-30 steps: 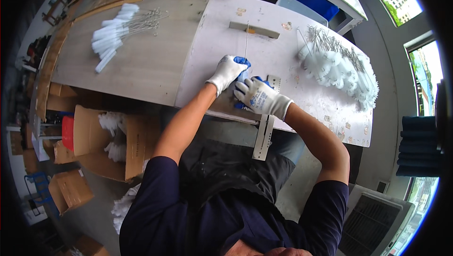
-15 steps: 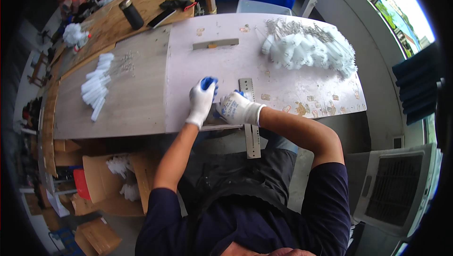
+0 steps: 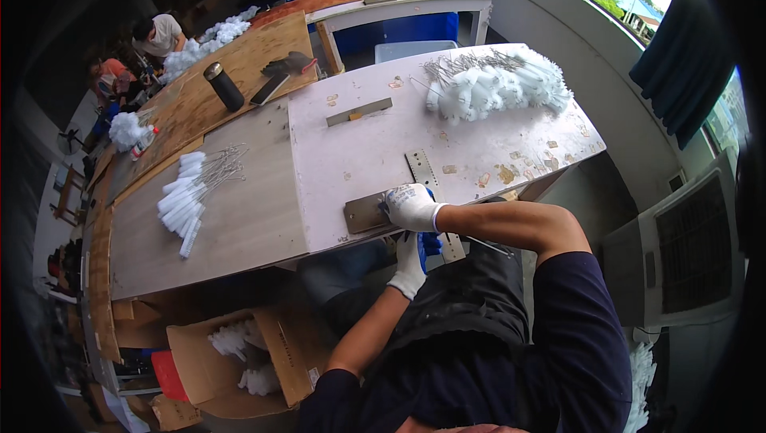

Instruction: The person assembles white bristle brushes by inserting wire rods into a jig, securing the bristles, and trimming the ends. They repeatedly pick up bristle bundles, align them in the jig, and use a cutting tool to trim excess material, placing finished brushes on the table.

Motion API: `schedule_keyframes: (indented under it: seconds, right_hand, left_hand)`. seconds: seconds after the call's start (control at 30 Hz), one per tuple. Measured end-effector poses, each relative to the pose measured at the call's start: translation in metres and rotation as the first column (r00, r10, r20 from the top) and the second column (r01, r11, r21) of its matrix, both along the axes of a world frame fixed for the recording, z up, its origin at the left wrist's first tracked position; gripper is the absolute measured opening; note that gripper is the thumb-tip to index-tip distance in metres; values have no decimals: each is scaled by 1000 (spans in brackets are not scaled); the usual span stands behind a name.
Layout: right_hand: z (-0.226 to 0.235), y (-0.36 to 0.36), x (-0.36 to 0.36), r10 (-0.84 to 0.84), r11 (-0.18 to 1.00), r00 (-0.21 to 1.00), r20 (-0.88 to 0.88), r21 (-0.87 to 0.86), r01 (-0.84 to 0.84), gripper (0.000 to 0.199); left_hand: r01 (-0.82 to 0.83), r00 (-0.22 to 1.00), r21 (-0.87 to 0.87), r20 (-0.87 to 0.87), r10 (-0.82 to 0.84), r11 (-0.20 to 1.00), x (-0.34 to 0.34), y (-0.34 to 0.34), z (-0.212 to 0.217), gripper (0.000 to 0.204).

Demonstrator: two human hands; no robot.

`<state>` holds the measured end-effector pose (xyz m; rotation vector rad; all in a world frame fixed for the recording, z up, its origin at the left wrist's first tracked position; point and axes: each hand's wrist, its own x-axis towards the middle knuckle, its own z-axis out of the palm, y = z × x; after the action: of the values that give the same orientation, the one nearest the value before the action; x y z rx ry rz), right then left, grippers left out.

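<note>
Both my hands wear white gloves with blue palms and meet at the table's near edge. My right hand is closed, its fingertips hidden, at the right end of a flat grey metal plate. Just below the edge, my left hand has its fingers curled, blue palm side to the right. What either hand holds is hidden. Thin wire sticks out to the right, under my right forearm. Beside my hands, a perforated metal strip runs over the edge toward my lap.
White brushes with wire stems lie at left; a larger pile is at far right. A metal bar, black bottle, phone and dark glove lie farther back. A cardboard box stands lower left. Two people work far left.
My left hand has moved down and right, below the table edge. My right hand is now at the metal plate, which has come into sight. The whole view has turned.
</note>
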<state>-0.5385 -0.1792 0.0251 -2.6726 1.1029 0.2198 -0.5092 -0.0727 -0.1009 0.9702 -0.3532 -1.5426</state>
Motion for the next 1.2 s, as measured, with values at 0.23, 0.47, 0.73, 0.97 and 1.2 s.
schedule_keyframes:
  seconds: [0.23, 0.47, 0.73, 0.97, 1.2]
  right_hand:
    - [-10, 9, 4, -173, 984, 979, 105, 70, 166, 37]
    - [0, 4, -3, -206, 959, 960, 189, 234, 160, 55]
    - [-23, -69, -34, 478, 878, 871, 113, -47, -476, 58]
    - [-48, -70, -18, 634, 764, 773, 42, -192, -616, 51]
    - [-46, -74, -19, 605, 790, 796, 19, -133, -598, 46]
  left_hand:
    - [-15, 813, -61, -582, -23, 998, 0, 4, 27, 26]
    - [93, 980, 16, -178, -89, 996, 82, 43, 38, 31]
    - [169, 972, 120, 146, -186, 978, 121, 42, 76, 37]
    - [285, 825, 158, 462, -326, 945, 143, 35, 58, 37]
    - [340, 697, 209, 598, -395, 917, 156, 26, 76, 44]
